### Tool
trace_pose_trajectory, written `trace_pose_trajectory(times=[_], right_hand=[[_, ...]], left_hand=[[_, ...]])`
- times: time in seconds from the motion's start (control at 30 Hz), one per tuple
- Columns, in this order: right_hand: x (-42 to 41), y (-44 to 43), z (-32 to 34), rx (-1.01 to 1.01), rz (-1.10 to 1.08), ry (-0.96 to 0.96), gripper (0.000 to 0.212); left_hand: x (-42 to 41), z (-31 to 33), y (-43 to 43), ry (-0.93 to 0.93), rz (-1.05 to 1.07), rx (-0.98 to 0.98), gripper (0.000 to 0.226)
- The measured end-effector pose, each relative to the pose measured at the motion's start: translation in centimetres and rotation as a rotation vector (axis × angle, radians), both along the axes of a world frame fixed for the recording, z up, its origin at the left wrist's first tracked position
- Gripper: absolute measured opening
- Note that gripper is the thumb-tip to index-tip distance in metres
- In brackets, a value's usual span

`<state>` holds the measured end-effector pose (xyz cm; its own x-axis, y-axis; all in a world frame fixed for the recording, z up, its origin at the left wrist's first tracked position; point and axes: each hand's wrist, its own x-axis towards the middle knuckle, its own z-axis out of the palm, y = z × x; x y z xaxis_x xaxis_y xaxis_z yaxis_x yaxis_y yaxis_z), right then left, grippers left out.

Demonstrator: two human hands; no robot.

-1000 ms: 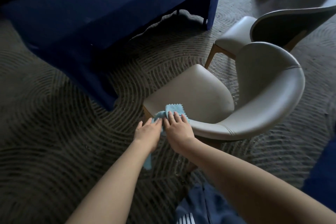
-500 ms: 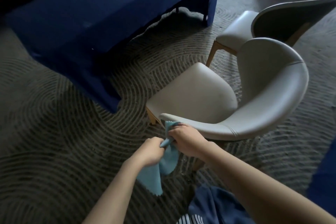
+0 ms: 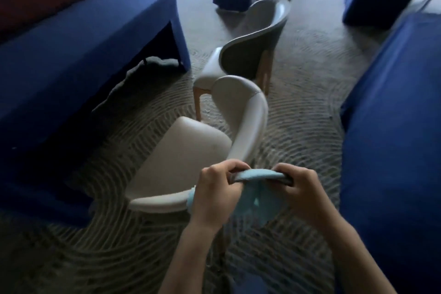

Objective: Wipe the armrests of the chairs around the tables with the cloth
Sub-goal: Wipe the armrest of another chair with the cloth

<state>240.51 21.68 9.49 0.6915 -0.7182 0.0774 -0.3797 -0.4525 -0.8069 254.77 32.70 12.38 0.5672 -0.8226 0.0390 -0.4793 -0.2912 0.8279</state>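
Note:
A grey padded chair [image 3: 186,150] with a curved back and armrest stands just in front of me. A light blue cloth [image 3: 256,174] is draped over the near stretch of the chair's curved rail, its loose part hanging down below. My left hand [image 3: 216,191] grips the cloth and rail from the left. My right hand [image 3: 301,190] grips the cloth and rail from the right. The part of the rail under the cloth is hidden.
A second grey chair [image 3: 253,55] stands behind the first. A long table under a blue cloth [image 3: 78,55] runs along the left, another blue-covered table [image 3: 396,126] along the right. More blue tables and a chair stand at the back. The floor is patterned carpet [image 3: 303,93].
The view has swung round and up the room. Both hands moved from the tip of the armrest to the curved rail, and the cloth, before hanging between them, now lies stretched over it.

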Motion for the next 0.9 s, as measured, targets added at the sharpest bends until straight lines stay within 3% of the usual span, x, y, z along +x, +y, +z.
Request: trace_pose_trajectory(times=[0.2,0.37,0.57,0.9], right_hand=[[-19.3,0.8,3.7,-0.07,-0.462,-0.096,0.018],[-36.3,7.4,4.7,-0.024,-0.81,-0.146,0.041],[-52.9,17.1,3.7,0.024,-1.083,-0.087,0.015],[-67.5,33.6,2.4,0.115,-1.627,-0.115,0.01]], left_hand=[[-15.8,2.7,-6.5,-0.018,-0.44,-0.094,0.031],[-33.4,3.6,-6.2,0.007,-0.715,-0.109,0.05],[-50.7,2.3,-1.4,0.03,-1.036,-0.023,0.033],[-71.9,0.9,7.8,-0.016,-1.587,0.084,0.026]])
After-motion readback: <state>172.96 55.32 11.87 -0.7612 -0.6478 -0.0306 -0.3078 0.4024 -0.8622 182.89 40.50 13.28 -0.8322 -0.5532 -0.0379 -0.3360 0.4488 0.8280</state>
